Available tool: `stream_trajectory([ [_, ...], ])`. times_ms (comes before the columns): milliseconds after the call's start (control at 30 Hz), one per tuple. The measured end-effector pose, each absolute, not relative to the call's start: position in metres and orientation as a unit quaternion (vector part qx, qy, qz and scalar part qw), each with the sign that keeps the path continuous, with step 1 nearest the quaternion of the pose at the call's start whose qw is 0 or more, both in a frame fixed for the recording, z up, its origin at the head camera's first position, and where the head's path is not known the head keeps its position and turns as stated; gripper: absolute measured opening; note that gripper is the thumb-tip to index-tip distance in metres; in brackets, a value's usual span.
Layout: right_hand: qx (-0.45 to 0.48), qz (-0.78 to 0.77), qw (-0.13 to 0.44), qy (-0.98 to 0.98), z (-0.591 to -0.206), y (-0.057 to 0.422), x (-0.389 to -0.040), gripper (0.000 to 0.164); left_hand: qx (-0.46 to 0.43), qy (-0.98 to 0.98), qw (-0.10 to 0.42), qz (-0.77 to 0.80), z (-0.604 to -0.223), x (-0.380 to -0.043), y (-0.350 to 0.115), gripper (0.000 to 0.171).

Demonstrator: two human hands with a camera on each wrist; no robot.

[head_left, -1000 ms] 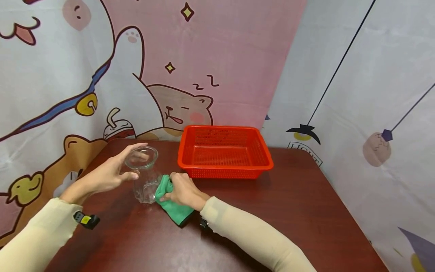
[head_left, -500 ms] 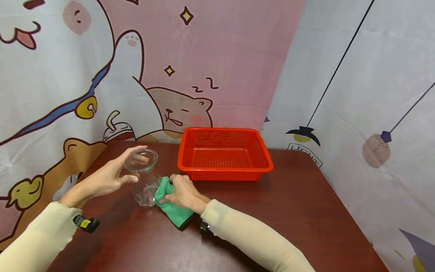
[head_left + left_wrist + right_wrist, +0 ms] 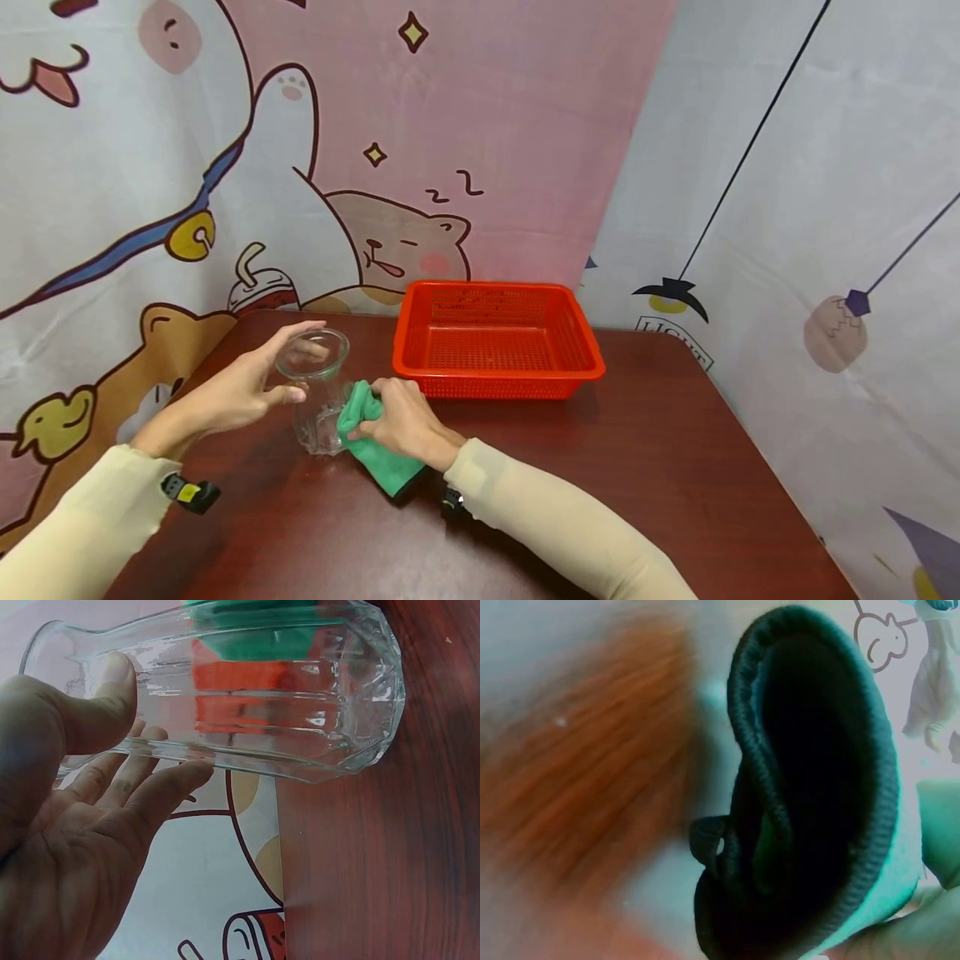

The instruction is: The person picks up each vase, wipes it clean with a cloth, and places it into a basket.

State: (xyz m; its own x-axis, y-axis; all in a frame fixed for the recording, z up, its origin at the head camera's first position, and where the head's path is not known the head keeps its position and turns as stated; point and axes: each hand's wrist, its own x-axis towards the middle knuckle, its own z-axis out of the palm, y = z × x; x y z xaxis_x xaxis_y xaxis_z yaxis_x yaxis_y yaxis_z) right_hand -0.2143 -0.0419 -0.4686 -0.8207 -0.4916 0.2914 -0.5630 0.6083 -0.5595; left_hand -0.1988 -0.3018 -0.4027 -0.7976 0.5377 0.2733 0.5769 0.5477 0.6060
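A clear fluted glass vase (image 3: 318, 421) stands upright at the left of the table, its wide rim facing up. My left hand (image 3: 243, 383) holds it near the neck, thumb on the near side and fingers behind the glass. In the left wrist view the thumb (image 3: 116, 682) lies against the vase's neck (image 3: 97, 656). My right hand (image 3: 408, 425) pinches a bunched green cloth (image 3: 386, 467) against the vase's lower right side. The cloth's dark-edged folds (image 3: 885, 802) fill much of the right wrist view and hide most of that hand.
A red perforated plastic basket (image 3: 498, 385) sits at the back middle of the dark reddish-brown table (image 3: 637, 467). Behind and at both sides hangs a cartoon-printed curtain (image 3: 517, 150), close to the table's edges.
My right hand and the cloth have shifted slightly left and up against the vase. My left hand keeps its hold, and the vase stays in place.
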Motion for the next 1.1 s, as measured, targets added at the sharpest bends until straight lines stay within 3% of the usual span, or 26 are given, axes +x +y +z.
stream_trajectory([
  [600,0.297,0.360,0.098,-0.879,-0.441,-0.047,-0.210,0.051,-0.324,-0.877,0.031,-0.355,-0.402,-0.199,-0.302,0.099],
  [867,0.302,0.390,0.125,-0.861,-0.431,-0.048,-0.209,0.039,-0.329,-0.873,0.024,-0.359,-0.403,-0.198,-0.302,0.098],
  [1100,0.301,0.431,0.161,-0.835,-0.422,-0.047,-0.211,0.041,-0.324,-0.872,0.019,-0.366,-0.396,-0.196,-0.298,0.097],
])
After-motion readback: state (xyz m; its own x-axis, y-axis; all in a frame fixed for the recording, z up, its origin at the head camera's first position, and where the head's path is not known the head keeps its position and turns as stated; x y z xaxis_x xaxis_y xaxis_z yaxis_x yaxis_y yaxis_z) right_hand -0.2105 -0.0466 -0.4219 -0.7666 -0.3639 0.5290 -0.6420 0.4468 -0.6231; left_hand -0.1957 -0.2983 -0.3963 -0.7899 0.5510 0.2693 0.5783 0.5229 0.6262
